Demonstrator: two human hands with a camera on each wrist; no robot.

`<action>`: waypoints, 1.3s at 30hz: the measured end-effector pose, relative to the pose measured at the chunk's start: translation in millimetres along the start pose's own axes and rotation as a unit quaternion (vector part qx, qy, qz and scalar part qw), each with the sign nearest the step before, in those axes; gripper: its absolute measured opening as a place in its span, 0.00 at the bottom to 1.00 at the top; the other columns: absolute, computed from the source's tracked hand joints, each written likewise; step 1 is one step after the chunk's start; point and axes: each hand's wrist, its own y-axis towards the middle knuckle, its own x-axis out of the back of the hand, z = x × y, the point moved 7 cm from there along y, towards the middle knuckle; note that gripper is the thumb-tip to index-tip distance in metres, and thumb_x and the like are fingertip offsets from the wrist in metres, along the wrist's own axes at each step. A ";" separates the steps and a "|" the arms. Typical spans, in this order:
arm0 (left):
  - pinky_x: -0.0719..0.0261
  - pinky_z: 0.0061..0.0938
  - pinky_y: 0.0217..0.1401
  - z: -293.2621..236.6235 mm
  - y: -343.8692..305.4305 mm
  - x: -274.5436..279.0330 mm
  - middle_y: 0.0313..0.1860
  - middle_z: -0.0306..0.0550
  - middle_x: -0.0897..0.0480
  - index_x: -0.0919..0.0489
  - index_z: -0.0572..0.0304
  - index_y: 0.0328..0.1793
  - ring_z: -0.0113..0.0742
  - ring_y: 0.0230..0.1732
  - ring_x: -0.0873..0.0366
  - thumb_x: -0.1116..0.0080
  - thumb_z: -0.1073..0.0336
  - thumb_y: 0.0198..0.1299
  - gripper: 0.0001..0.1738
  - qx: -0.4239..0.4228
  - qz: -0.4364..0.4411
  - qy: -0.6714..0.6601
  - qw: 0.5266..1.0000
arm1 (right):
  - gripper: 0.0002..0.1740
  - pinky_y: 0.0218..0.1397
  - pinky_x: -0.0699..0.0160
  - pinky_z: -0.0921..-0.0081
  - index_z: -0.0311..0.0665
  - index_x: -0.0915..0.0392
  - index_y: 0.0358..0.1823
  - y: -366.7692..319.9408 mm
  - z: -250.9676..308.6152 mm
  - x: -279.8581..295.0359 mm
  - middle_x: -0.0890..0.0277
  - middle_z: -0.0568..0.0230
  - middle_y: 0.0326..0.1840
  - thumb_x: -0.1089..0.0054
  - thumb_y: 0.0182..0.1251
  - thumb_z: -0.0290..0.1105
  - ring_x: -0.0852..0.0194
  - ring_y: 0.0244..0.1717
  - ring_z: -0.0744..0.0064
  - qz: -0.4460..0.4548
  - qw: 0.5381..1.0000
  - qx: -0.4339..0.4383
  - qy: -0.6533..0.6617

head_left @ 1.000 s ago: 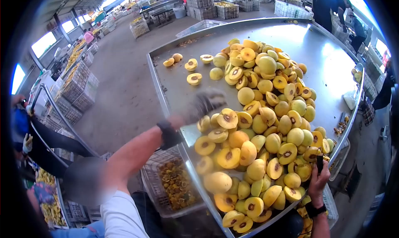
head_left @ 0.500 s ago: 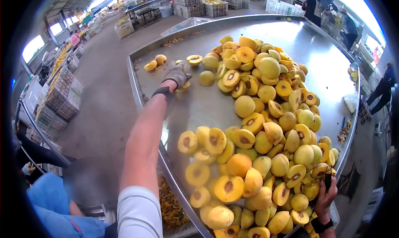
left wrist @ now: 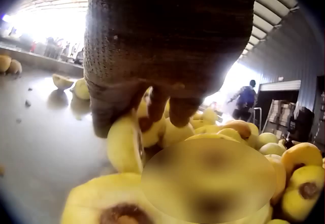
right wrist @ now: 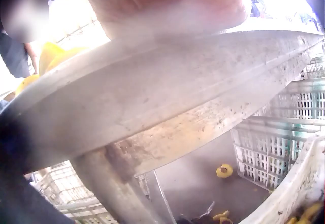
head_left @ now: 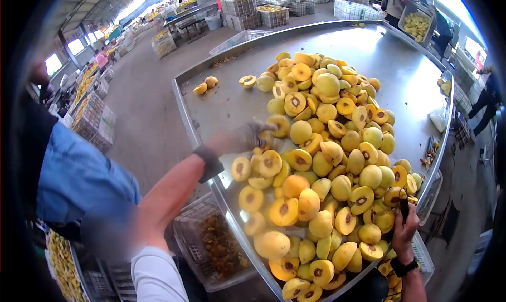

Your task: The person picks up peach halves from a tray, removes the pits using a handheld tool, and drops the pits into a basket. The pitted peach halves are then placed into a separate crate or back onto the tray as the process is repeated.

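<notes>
My left hand, in a grey knit glove and blurred, is at the left side of a heap of yellow peaches, many cut in half with brown centres. In the left wrist view its fingers bend down around a peach half at the heap's edge. Beyond the fingertips lies a blurred half. My bare right hand grips a black-handled tool at the near right edge of the metal table. In the right wrist view this hand sits over the table's rim; the tool is hidden there.
Two peach pieces and a peach half lie apart at the far left. A crate of brown scraps stands below the left rim. Slotted crates stand under the right side. People work behind the table, one by a fruit crate.
My left hand reached out to loose halves at the far left, then came back to the heap; two halves are gone from there. My right hand keeps the tool at the right edge.
</notes>
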 end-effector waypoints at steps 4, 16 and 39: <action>0.22 0.38 0.66 -2.7 31.3 21.0 0.62 0.59 0.16 0.25 0.63 0.74 0.46 0.59 0.18 0.35 0.56 0.70 0.31 0.025 -0.013 0.099 0.995 | 0.08 0.45 0.26 0.59 0.28 0.25 0.49 -1.4 -0.7 1.6 0.23 0.45 0.36 0.43 0.72 0.24 0.22 0.39 0.45 0.010 1.000 -0.011 -0.011; 0.28 0.39 0.72 23.1 194.8 51.7 0.69 0.60 0.20 0.26 0.63 0.75 0.51 0.71 0.23 0.38 0.36 0.66 0.42 0.045 -0.163 -0.001 0.986 | 0.08 0.44 0.28 0.60 0.29 0.26 0.49 1.2 -8.3 0.3 0.24 0.49 0.36 0.42 0.72 0.23 0.24 0.38 0.48 0.018 0.999 -0.026 -0.026; 0.20 0.37 0.68 -110.1 29.5 -21.7 0.71 0.59 0.22 0.27 0.62 0.76 0.42 0.69 0.22 0.24 0.56 0.61 0.39 -0.035 -0.019 -0.012 0.999 | 0.14 0.46 0.22 0.53 0.30 0.21 0.48 -1.1 -9.9 13.0 0.20 0.41 0.39 0.34 0.62 0.25 0.21 0.42 0.35 -0.011 1.000 0.022 0.011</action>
